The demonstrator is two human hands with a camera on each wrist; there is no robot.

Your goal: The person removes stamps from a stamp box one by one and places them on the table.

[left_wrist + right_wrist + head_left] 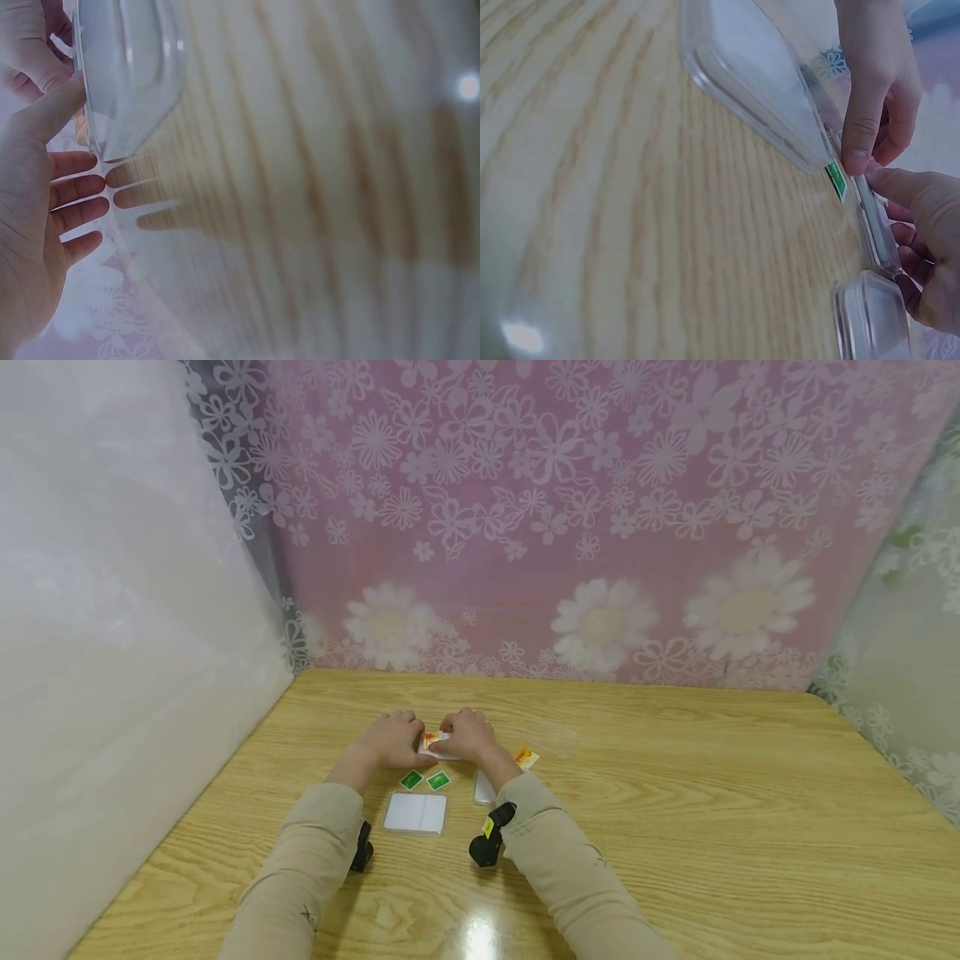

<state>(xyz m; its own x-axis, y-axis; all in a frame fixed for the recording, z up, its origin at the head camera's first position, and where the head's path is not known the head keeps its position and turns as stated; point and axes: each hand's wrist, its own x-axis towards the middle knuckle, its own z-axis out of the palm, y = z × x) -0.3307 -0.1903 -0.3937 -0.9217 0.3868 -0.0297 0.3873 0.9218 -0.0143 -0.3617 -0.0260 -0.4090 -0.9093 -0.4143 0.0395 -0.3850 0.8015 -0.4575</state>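
Between the hands lies a flat clear case (pixel 877 225) with a white inside, and a small orange picture card (pixel 431 739) shows over it. My left hand (pixel 393 739) holds the case's left end, its thumb at the near edge; the other fingers stretch toward the tabletop in the left wrist view. From the right, my right hand (pixel 471 735) pinches the orange card, thumb on its face, with the fingertips partly hidden. Nearer to me lie two small green cards, one left (pixel 411 779) and one right (pixel 438 781).
A clear case with a white inside (pixel 415 812) lies in front of the green cards. Another case (pixel 483 789) is half covered by the right forearm. A second orange card (pixel 526 758) and a transparent lid (pixel 551 737) lie to the right on the wooden table (pixel 712 810).
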